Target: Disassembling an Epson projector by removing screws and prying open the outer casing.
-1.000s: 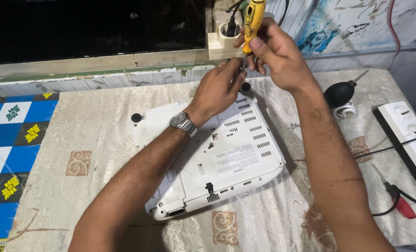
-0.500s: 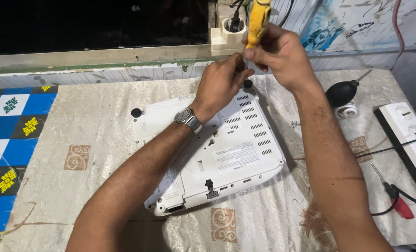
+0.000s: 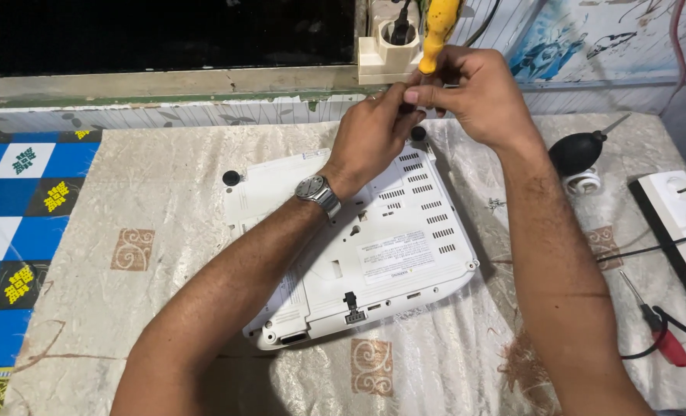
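Right hand (image 3: 478, 96) grip clenched on yellow screwdriver (image 3: 439, 31), left hand (image 3: 370, 139) pinching its shaft — above white laptop (image 3: 358, 246).

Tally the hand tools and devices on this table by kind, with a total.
Screwdrivers: 2, a yellow-handled screwdriver held by the right hand with the left hand at its shaft, and a red-handled screwdriver
White laptop, underside up: 1
Black air blower: 1
White power strip: 1
Total: 5
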